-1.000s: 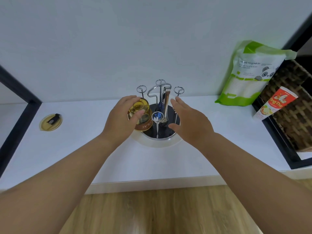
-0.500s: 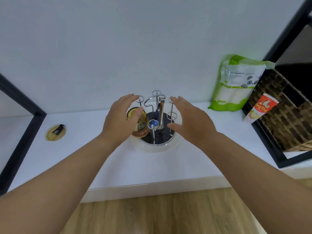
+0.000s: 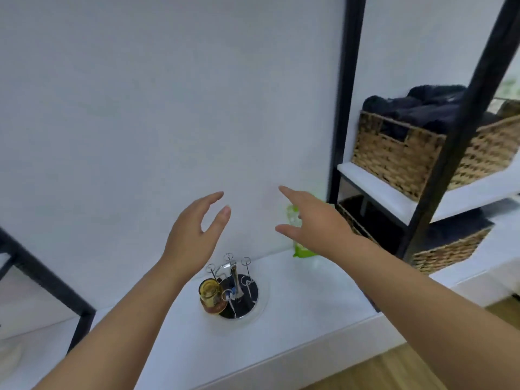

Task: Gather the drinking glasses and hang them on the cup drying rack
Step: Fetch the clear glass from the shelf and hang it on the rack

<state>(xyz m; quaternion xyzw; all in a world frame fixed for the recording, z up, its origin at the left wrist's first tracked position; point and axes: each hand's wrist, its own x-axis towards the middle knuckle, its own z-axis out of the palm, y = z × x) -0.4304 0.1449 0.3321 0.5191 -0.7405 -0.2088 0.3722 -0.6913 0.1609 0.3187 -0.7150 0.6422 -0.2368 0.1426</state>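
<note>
- Amber drinking glass (image 3: 213, 295) hung upside down on the cup drying rack (image 3: 235, 291), at its left side, on the white table (image 3: 295, 313).
- Left hand (image 3: 194, 237) raised above the rack, grip spread apart, holding nothing.
- Right hand (image 3: 315, 223) likewise open and empty, further right.
- Glass below the left hand, nearer it; long axis upright.
- No other glass in sight.

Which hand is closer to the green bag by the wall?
Right. The right hand overlaps the green bag in view, directly in front of it. The left hand is off to its left, above the drying rack.
</note>
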